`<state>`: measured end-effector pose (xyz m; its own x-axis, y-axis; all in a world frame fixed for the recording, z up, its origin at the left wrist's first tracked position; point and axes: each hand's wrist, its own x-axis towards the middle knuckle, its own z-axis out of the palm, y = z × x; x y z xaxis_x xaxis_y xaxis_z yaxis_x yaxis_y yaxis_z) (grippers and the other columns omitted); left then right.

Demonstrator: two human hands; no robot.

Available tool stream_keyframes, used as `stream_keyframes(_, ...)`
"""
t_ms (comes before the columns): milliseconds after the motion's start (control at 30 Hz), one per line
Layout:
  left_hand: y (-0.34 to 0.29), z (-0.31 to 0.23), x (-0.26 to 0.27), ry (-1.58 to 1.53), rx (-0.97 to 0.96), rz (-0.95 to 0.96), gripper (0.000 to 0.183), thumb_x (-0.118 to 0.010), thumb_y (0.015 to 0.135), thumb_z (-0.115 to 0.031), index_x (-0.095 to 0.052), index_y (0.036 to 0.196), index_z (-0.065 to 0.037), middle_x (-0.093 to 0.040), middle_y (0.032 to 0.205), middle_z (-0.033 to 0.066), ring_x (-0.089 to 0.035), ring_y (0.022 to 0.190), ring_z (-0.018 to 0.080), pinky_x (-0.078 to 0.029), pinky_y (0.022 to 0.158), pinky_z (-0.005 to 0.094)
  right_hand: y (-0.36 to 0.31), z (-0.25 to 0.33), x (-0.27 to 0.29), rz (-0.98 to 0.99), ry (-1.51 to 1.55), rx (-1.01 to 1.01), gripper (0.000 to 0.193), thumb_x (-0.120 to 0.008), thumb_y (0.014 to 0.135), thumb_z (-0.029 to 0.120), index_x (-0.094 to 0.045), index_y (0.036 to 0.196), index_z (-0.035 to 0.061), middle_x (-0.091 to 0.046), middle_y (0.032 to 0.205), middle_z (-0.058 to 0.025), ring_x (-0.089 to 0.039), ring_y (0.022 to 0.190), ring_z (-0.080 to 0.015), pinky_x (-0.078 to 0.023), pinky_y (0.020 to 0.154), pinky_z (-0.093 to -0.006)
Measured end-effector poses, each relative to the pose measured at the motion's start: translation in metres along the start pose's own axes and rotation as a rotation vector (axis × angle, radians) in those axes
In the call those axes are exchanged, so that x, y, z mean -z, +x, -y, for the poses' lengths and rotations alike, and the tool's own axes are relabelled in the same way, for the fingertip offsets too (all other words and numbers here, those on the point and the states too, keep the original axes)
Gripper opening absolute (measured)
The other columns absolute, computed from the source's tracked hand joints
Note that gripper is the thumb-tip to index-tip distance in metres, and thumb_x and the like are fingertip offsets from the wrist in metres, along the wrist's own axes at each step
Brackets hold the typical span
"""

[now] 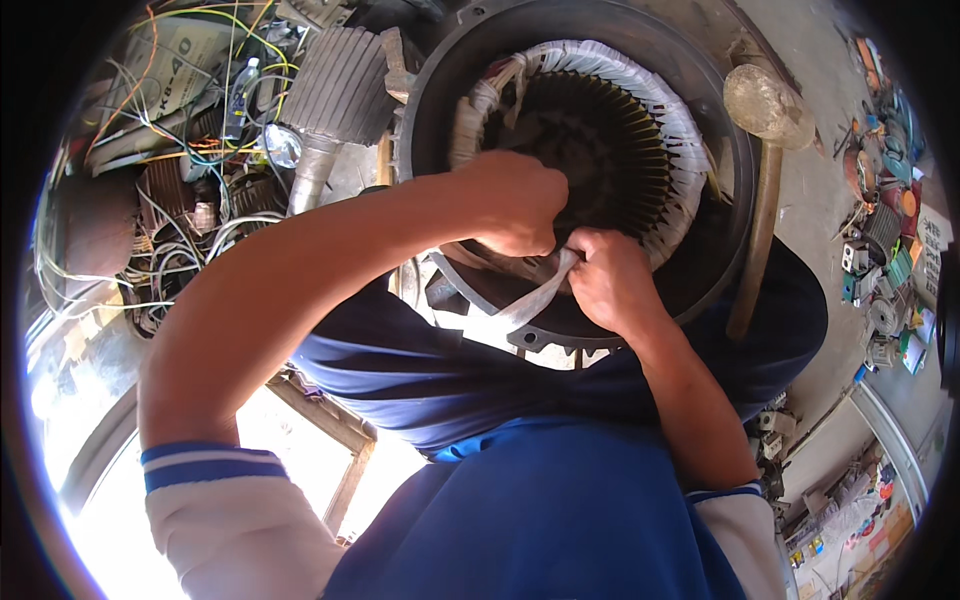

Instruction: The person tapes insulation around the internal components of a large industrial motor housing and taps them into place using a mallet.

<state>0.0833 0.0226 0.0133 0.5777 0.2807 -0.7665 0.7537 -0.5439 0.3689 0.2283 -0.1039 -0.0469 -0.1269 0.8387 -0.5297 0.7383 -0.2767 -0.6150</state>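
Note:
A large motor stator point(738, 200) in a dark round housing sits before me, its open bore facing up. White tape wraps much of its ring of end windings point(688, 140); slots with yellowish edges line the inside. My right hand point(612, 278) is closed at the near edge of the ring, pinching a strip of white cloth tape point(535, 305). From there the strip hangs loose toward the lower left, over the housing rim. My left hand point(520, 205) makes a fist over the left part of the ring, close beside the right one. What its fingers grip is hidden.
A mallet point(768, 105) with a wooden handle leans on the housing's right side. At left are a ridged cylindrical rotor point(340, 85) with a shaft, tangled wires point(200, 235) and a small bottle point(240, 98). Assorted parts point(885, 235) lie along the far right.

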Motion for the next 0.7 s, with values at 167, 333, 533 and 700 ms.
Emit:
stream_keyframes(167,-0.031,0.015,-0.023,-0.141,-0.022,-0.17,0.027,-0.072,0.079,-0.021,-0.076,0.095,0.0,-0.074,0.095,0.0202,-0.072,0.097,0.0395,-0.057,0.083,0.0476,0.006,0.018,-0.006,0.046,0.027,-0.073,0.022,-0.061,0.087,0.011,-0.077,0.102,0.0076,-0.074,0.091,-0.0208,-0.072,0.09,-0.0401,-0.058,0.08,-0.0457)
stream_keyframes(333,-0.019,0.009,-0.027,-0.459,0.017,-0.223,0.017,-0.072,0.078,-0.014,-0.067,0.083,0.001,-0.068,0.083,0.0196,-0.068,0.083,0.0327,-0.053,0.073,0.0451,0.0,0.011,-0.02,0.015,-0.158,0.105,0.022,-0.064,0.086,0.011,-0.076,0.104,0.0089,-0.075,0.089,-0.0186,-0.073,0.089,-0.0391,-0.058,0.081,-0.0464)
stream_keyframes(533,0.013,0.01,-0.03,-1.343,0.201,-0.217,0.021,-0.068,0.085,-0.014,-0.064,0.102,-0.004,-0.068,0.09,0.0099,-0.066,0.077,0.0225,-0.054,0.075,0.0407,-0.004,0.014,-0.015,0.111,-0.151,0.145,0.021,-0.064,0.087,0.015,-0.074,0.103,0.0039,-0.074,0.088,-0.0184,-0.072,0.087,-0.04,-0.057,0.081,-0.0469)
stream_keyframes(700,0.031,-0.005,-0.017,-1.657,0.191,-0.425,0.028,-0.065,0.093,-0.023,-0.064,0.111,-0.002,-0.07,0.093,0.013,-0.069,0.076,0.022,-0.057,0.075,0.0375,-0.015,0.003,-0.012,0.177,-0.272,0.319,0.022,-0.059,0.093,0.022,-0.069,0.093,0.0017,-0.073,0.086,-0.0203,-0.071,0.082,-0.0416,-0.056,0.078,-0.0492)
